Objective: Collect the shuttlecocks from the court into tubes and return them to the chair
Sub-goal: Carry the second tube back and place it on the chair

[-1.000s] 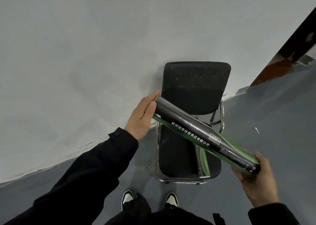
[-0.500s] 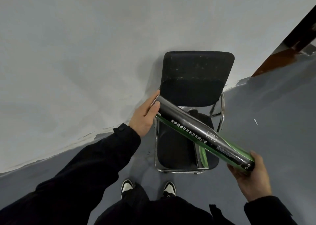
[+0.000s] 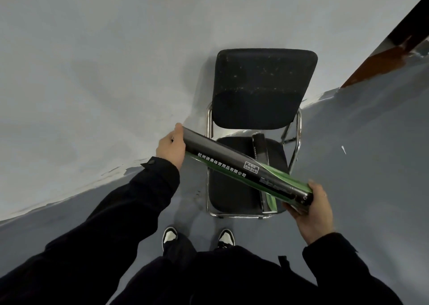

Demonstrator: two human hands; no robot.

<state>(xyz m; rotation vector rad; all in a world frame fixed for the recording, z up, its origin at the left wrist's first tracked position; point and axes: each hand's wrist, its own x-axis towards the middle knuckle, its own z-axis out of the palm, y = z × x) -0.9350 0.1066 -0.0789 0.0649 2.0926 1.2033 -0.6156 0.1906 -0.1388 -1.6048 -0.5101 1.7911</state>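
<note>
Late stage, by my reading: the long black-and-green cardboard shuttlecock tube (image 3: 246, 169) hangs slantwise above the seat of the black padded chair with chrome frame (image 3: 262, 88), not yet set down. Left hand (image 3: 170, 146) cups the upper end, fingers curled round it; right hand (image 3: 312, 208) grips the lower capped end. A second, similar black-and-green tube (image 3: 261, 152) lies on the seat; contents of both are hidden, and one small white fleck (image 3: 343, 149) on the grey floor cannot be identified.

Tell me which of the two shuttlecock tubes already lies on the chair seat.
The black-and-green cardboard tube behind lies on the black chair; the other tube is held above by left hand and right hand.
</note>
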